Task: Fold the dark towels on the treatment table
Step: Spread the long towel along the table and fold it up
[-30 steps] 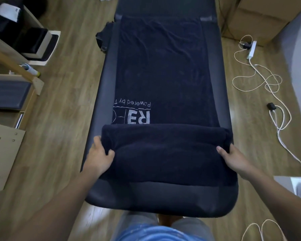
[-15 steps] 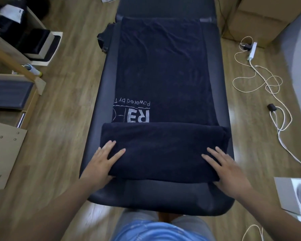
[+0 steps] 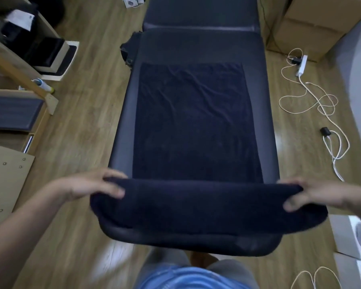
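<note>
A dark navy towel (image 3: 196,126) lies lengthwise on the black treatment table (image 3: 125,122). Its near end is folded into a thick band (image 3: 206,205) that I hold lifted above the table's near edge. My left hand (image 3: 92,185) grips the band's left end, thumb underneath and fingers on top. My right hand (image 3: 313,195) grips the right end the same way. The towel's far edge sits short of the table's headrest seam (image 3: 200,28). No printed logo shows on the towel now. Another dark cloth (image 3: 128,51) hangs off the table's left side further up.
Wooden shelving (image 3: 15,65) and boards stand along the left. White cables (image 3: 313,101) and a power strip (image 3: 301,64) lie on the floor at right. Cardboard boxes (image 3: 313,19) stand at the far right, white boxes (image 3: 352,238) near right. My knees are against the table's near end.
My hands went from pressing flat on the folded band to gripping its ends and lifting it. The towel slid toward me, its far edge is nearer, and the logo is hidden.
</note>
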Demonstrator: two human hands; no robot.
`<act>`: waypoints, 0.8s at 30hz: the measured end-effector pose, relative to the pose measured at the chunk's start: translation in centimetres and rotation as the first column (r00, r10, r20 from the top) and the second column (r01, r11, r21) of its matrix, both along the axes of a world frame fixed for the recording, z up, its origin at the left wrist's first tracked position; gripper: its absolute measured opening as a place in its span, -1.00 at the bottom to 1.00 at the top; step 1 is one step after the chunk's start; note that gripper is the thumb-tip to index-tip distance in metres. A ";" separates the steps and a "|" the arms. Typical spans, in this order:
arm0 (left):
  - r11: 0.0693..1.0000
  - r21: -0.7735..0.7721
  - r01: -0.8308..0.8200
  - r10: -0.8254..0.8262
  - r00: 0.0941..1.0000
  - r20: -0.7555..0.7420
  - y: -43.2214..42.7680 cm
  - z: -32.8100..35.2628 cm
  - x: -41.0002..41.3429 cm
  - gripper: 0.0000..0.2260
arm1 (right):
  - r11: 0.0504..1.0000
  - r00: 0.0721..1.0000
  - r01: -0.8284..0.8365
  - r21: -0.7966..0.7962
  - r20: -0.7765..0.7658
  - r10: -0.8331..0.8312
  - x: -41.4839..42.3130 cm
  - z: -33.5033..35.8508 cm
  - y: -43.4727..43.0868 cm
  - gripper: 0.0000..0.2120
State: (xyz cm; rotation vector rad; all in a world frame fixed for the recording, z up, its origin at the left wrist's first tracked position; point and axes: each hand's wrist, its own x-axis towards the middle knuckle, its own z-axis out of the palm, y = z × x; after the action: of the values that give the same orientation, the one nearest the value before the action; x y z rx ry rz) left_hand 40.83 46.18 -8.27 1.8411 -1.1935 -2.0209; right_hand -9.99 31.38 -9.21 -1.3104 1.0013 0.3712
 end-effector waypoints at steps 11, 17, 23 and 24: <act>0.752 -0.240 -0.613 0.657 0.726 0.203 1.6 -10.2 -5.0 -0.75 | 0.711 0.756 0.577 -0.402 -0.066 -0.651 4.0 -10.0 3.8 -0.21; 0.873 -0.316 -0.372 0.488 0.685 0.541 2.5 -12.0 -6.4 -0.72 | 0.775 0.790 0.438 -0.455 -0.217 -0.574 4.1 -11.5 3.6 -0.34; 0.768 -0.640 0.041 0.555 0.456 0.695 1.9 -10.5 -7.5 -0.55 | 0.439 0.858 0.141 -0.887 -0.111 -0.501 3.8 -8.1 2.7 -0.31; 0.687 -0.698 0.202 0.562 0.462 0.686 3.0 -10.4 -8.0 -0.53 | 0.342 0.924 0.089 -0.936 -0.051 -0.379 3.8 -8.3 4.1 -0.37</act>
State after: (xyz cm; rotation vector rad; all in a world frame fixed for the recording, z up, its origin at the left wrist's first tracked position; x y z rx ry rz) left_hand 32.81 49.18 -18.70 2.3562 -1.5024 -0.1334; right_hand -6.15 35.46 -17.50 -2.1236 1.7521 -0.3763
